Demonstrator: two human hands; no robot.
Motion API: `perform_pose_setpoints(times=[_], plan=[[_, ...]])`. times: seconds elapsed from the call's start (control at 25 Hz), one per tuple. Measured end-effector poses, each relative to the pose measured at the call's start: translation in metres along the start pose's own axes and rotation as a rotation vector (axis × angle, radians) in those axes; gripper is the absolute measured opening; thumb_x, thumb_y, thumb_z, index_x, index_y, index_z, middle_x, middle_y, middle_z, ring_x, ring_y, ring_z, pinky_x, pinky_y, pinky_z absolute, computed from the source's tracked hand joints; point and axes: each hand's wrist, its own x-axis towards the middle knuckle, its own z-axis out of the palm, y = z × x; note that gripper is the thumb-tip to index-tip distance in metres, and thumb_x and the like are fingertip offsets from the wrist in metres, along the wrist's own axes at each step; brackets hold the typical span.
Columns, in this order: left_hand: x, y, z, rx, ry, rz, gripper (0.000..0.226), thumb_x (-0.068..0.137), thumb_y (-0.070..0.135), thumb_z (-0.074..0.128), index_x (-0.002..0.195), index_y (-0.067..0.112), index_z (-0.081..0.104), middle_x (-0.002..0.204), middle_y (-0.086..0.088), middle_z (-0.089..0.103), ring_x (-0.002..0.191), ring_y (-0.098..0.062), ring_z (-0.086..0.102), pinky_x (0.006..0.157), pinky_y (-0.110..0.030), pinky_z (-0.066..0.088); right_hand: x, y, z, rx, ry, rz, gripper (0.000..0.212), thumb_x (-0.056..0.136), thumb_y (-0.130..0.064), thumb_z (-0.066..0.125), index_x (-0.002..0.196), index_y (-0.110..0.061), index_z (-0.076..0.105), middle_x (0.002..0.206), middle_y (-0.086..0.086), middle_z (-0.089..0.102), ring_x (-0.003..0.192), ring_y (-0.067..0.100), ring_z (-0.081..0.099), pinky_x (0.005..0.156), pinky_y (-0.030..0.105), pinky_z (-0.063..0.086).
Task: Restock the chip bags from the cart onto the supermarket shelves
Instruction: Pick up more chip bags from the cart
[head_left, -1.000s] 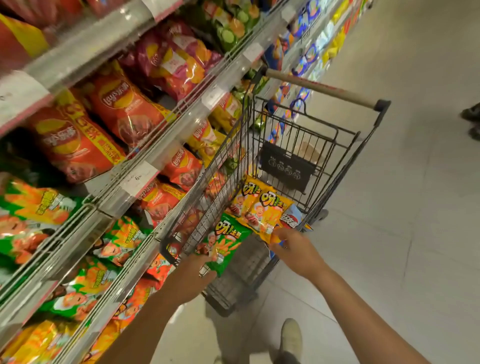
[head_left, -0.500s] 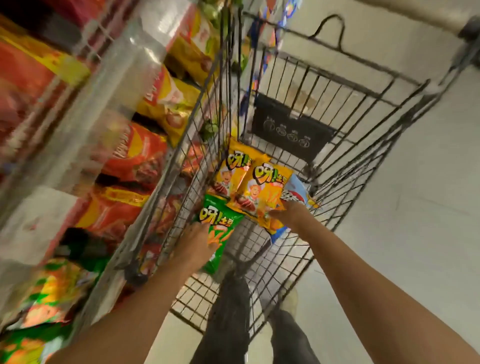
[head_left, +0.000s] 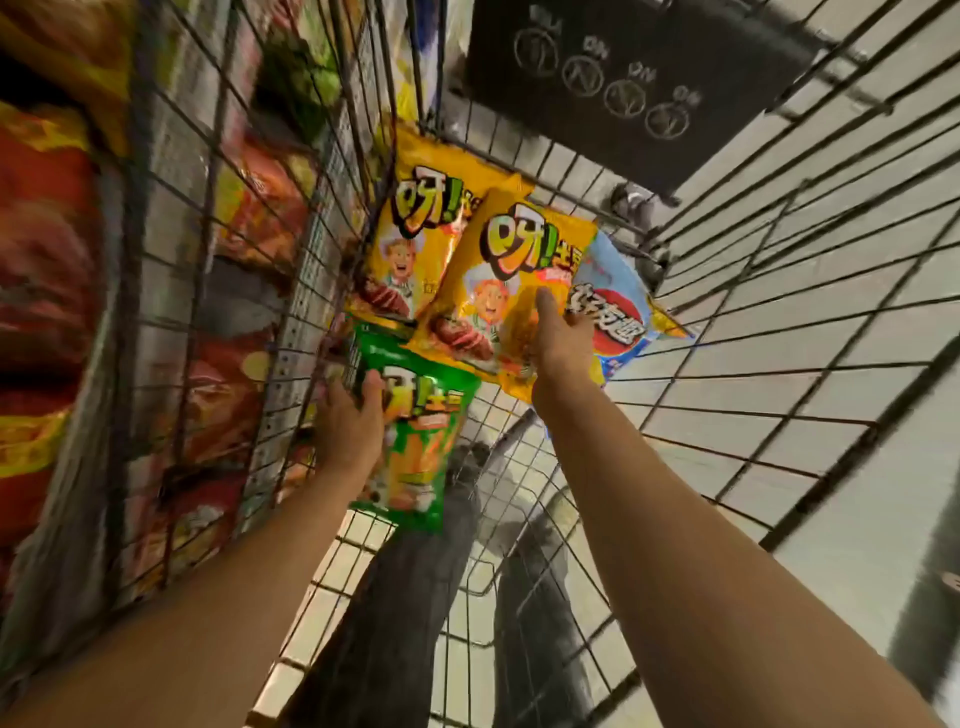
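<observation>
Both my arms reach down into the wire cart (head_left: 737, 364). My left hand (head_left: 349, 422) grips the left edge of a green chip bag (head_left: 421, 447), thumb over its front. My right hand (head_left: 558, 340) pinches the right side of a yellow chip bag (head_left: 498, 280), thumb on its front and fingers behind. A second yellow bag (head_left: 415, 234) lies behind it against the cart's left wall. Under the right hand's bag a light-blue bag (head_left: 618, 317) sticks out to the right.
Through the cart's left mesh wall (head_left: 249, 270) I see blurred shelf rows of red and yellow chip bags (head_left: 52, 249). A black sign panel (head_left: 623, 78) hangs on the cart's far end. My legs and pale floor tiles (head_left: 883, 519) show through the cart bottom.
My head has dropped much closer into the cart. Both hands have reached deeper and kept hold of their bags, the right thumb now lying over the yellow bag's front.
</observation>
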Motion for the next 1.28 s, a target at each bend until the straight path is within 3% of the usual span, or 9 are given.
perform_pose_setpoints(times=[0.16, 0.36, 0.48, 0.64, 0.76, 0.92, 1.04, 1.2, 1.28], plan=[[-0.007, -0.017, 0.005, 0.115, -0.382, 0.047, 0.073, 0.079, 0.059, 0.077, 0.136, 0.018, 0.057, 0.145, -0.012, 0.045, 0.137, -0.032, 0.040, 0.114, -0.043, 0.035, 0.010, 0.007, 0.009, 0.077, -0.187, 0.018, 0.043, 0.088, -0.036, 0.077, 0.111, -0.005, 0.057, 0.098, 0.013, 0.070, 0.087, 0.032, 0.067, 0.074, 0.044, 0.059], [-0.015, -0.024, 0.025, -0.124, -0.170, -0.032, 0.076, 0.064, 0.039, 0.094, 0.125, 0.012, 0.057, 0.132, -0.013, 0.054, 0.125, -0.031, 0.052, 0.102, -0.049, 0.047, 0.004, 0.008, 0.022, 0.414, -0.511, 0.214, 0.075, 0.085, -0.034, 0.079, 0.147, -0.018, 0.039, 0.134, 0.014, 0.065, 0.114, 0.033, 0.069, 0.097, 0.053, 0.055], [-0.028, -0.022, 0.040, -0.276, -0.210, -0.113, 0.064, 0.069, 0.030, 0.092, 0.123, 0.019, 0.059, 0.126, -0.001, 0.056, 0.120, -0.024, 0.054, 0.101, -0.036, 0.047, -0.006, 0.004, 0.026, 0.539, -0.661, 0.312, 0.054, 0.097, -0.035, 0.064, 0.145, -0.015, 0.052, 0.132, 0.014, 0.068, 0.115, 0.032, 0.068, 0.099, 0.052, 0.053], [-0.040, -0.018, 0.049, -0.423, -0.243, -0.218, 0.029, 0.072, 0.018, 0.090, 0.092, 0.021, 0.069, 0.087, 0.007, 0.072, 0.094, -0.022, 0.069, 0.063, -0.021, 0.054, -0.030, -0.007, 0.016, 0.612, -0.722, 0.292, 0.047, 0.099, -0.028, 0.062, 0.143, -0.010, 0.056, 0.139, 0.016, 0.063, 0.130, 0.035, 0.059, 0.112, 0.057, 0.041], [-0.055, -0.009, 0.036, -0.404, -0.146, -0.196, 0.041, 0.075, 0.018, 0.088, 0.111, 0.010, 0.069, 0.099, -0.005, 0.074, 0.084, -0.019, 0.068, 0.066, -0.024, 0.053, -0.067, -0.017, -0.008, 0.559, -0.793, 0.187, 0.048, 0.100, -0.024, 0.061, 0.145, -0.008, 0.053, 0.141, 0.019, 0.060, 0.131, 0.038, 0.057, 0.113, 0.060, 0.040], [-0.102, 0.020, 0.004, -0.472, -0.021, -0.082, 0.031, 0.079, 0.021, 0.085, 0.105, 0.016, 0.068, 0.103, -0.005, 0.073, 0.082, -0.019, 0.067, 0.061, -0.023, 0.053, -0.113, -0.033, -0.081, 0.413, -0.848, -0.044, 0.048, 0.094, -0.015, 0.069, 0.140, -0.007, 0.056, 0.130, 0.018, 0.068, 0.118, 0.039, 0.067, 0.099, 0.060, 0.053], [-0.156, 0.063, -0.040, -0.642, 0.116, 0.025, 0.025, 0.087, 0.007, 0.074, 0.110, 0.015, 0.068, 0.105, -0.017, 0.073, 0.096, -0.037, 0.068, 0.082, -0.051, 0.059, -0.148, -0.067, -0.165, 0.233, -0.878, -0.293, 0.050, 0.088, -0.010, 0.074, 0.136, -0.008, 0.057, 0.122, 0.017, 0.072, 0.108, 0.037, 0.071, 0.090, 0.054, 0.059], [-0.235, 0.107, -0.106, -0.833, 0.324, 0.168, 0.034, 0.082, 0.030, 0.082, 0.112, 0.025, 0.066, 0.110, -0.001, 0.075, 0.092, -0.012, 0.070, 0.080, -0.035, 0.058, -0.175, -0.109, -0.265, 0.094, -0.883, -0.549, 0.068, 0.071, -0.020, 0.085, 0.133, -0.010, 0.059, 0.117, 0.012, 0.075, 0.101, 0.031, 0.075, 0.082, 0.046, 0.062], [-0.268, 0.118, -0.132, -0.900, 0.328, 0.230, 0.037, 0.082, 0.033, 0.082, 0.115, 0.026, 0.069, 0.109, 0.003, 0.076, 0.103, -0.018, 0.070, 0.087, -0.038, 0.056, -0.179, -0.118, -0.297, 0.041, -0.845, -0.636, 0.073, 0.066, -0.021, 0.088, 0.132, -0.012, 0.060, 0.116, 0.011, 0.076, 0.101, 0.031, 0.075, 0.083, 0.049, 0.062]])
